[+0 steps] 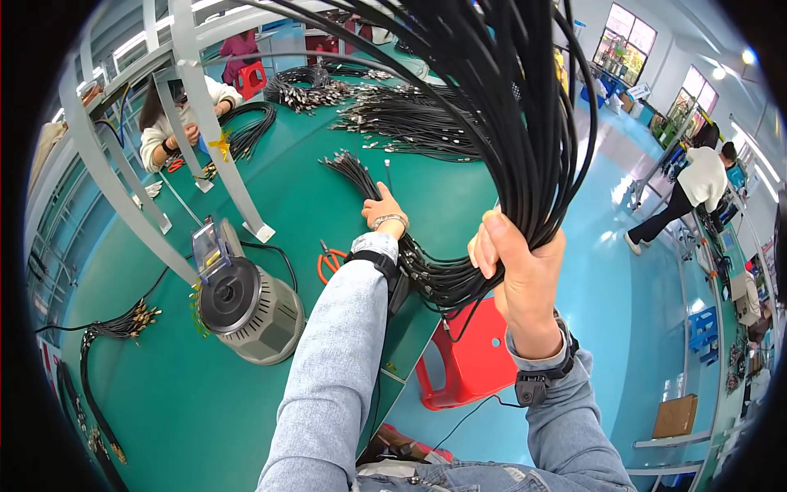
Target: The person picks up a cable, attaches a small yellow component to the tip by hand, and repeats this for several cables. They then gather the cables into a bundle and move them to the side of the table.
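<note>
A thick bundle of black cables [525, 156] rises in a loop past the top of the view. My right hand [525, 275] is closed around it above the table's right edge, thumb across the strands. From there the bundle bends down and left onto the green table. My left hand [384, 211] is around its lower stretch, close to the metal-tipped ends [346, 170], with strands passing between thumb and fingers. The fingertips are partly hidden. Beside my left forearm lie orange-handled pliers or scissors [329, 261], partly covered.
Left of my arm stands a grey-green round machine with a black top [232, 295]. More cable bundles [418, 119] lie across the green table [311, 205]. A metal frame [217, 123] rises at left, a co-worker [193, 115] behind it. A red stool [471, 357] is below the right edge.
</note>
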Demonstrator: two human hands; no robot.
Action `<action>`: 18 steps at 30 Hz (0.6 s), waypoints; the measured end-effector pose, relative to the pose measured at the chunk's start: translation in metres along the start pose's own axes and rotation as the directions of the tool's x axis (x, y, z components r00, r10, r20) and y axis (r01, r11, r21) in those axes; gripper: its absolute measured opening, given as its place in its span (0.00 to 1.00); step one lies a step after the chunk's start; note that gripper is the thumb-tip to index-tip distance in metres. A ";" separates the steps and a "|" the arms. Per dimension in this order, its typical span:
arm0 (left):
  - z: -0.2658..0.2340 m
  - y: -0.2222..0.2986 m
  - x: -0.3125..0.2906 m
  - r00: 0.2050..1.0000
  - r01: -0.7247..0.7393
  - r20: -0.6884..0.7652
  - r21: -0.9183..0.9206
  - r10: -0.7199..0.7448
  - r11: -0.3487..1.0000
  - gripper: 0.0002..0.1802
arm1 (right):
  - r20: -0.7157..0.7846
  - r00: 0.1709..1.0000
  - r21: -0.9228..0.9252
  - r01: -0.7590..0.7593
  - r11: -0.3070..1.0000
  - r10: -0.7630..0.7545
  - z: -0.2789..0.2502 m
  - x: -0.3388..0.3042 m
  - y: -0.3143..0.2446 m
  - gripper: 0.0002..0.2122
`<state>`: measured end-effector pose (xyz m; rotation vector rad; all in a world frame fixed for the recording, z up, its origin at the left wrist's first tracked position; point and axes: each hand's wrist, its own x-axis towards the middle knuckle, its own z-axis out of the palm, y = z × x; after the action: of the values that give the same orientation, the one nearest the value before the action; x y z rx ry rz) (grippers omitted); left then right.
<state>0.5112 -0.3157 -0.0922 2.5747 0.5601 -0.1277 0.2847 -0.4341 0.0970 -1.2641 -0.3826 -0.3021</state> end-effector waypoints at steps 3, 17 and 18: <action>0.007 0.004 -0.001 1.000 -0.010 -0.005 0.014 0.010 1.000 0.50 | -0.050 0.999 0.030 -0.008 1.000 0.010 -0.004 -0.003 -0.001 0.09; -0.022 -0.014 -0.006 0.985 -0.096 -0.163 -0.294 0.049 0.951 0.50 | -0.055 0.996 -0.021 0.073 0.997 -0.074 -0.008 -0.012 -0.015 0.07; -0.035 -0.013 -0.009 0.985 -0.110 -0.165 -0.324 0.059 0.940 0.50 | -0.056 0.993 -0.019 0.102 0.995 -0.103 -0.008 -0.013 -0.021 0.07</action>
<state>0.4969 -0.2916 -0.0655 2.2841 0.4787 0.1823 0.2649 -0.4472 0.1072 -1.2507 -0.3980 -0.4287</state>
